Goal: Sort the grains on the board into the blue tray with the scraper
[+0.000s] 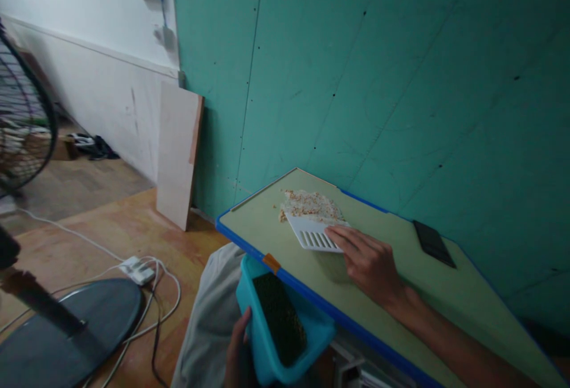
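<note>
My right hand [371, 260] is closed on a white slotted scoop [294, 228], fingers pressed over its near right part. The scoop's far edge meets a pile of pale, crumbly grains with orange-brown bits [312, 203] on the pale green table top [249, 222]. Below the table's blue edge, my left hand [237, 349] grips the left side of a turquoise plastic tub [320, 336]; only its thumb and part of the palm show. Inside the tub is a dark green, grainy-looking mass [278, 314].
A dark flat object [433, 242] lies at the table's right, near the green wall [356, 79]. An orange clip [271, 263] sits on the near edge. On the floor at left are a fan base [84, 331], a power strip [137, 270], looped cables and a leaning white board [178, 156].
</note>
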Demonstrator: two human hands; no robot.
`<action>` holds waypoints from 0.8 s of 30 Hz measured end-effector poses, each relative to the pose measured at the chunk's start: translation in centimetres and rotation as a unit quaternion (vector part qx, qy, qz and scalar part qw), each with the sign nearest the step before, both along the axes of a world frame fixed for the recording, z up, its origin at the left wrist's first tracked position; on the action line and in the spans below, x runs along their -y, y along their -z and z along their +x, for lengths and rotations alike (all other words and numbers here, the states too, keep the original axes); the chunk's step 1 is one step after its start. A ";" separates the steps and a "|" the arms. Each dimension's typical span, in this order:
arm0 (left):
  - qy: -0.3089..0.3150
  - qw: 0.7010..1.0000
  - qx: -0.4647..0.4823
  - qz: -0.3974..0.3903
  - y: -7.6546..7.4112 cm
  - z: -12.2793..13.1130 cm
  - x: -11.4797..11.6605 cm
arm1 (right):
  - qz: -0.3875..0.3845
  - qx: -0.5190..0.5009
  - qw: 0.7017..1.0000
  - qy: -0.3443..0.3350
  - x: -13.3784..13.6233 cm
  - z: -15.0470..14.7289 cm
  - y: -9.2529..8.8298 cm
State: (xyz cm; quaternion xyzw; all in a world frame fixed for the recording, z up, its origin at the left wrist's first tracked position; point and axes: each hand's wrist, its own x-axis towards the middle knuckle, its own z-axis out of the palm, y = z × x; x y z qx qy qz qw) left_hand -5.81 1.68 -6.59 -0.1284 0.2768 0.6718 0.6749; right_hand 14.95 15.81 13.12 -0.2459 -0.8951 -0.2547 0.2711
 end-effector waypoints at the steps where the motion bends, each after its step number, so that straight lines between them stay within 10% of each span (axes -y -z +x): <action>1: 0.011 0.999 -0.032 -0.006 -1.1 0.4 -0.2 | 0.000 0.001 1.000 -0.001 0.1 0.0 -0.1; 8: 0.010 0.998 -0.017 -0.056 -4.9 0.6 -0.2 | -0.013 -0.009 1.000 -0.009 0.2 -0.1 -0.3; 24: 0.021 0.999 -0.029 -0.006 -4.0 0.4 0.0 | -0.012 -0.015 1.000 -0.009 0.3 0.0 -0.2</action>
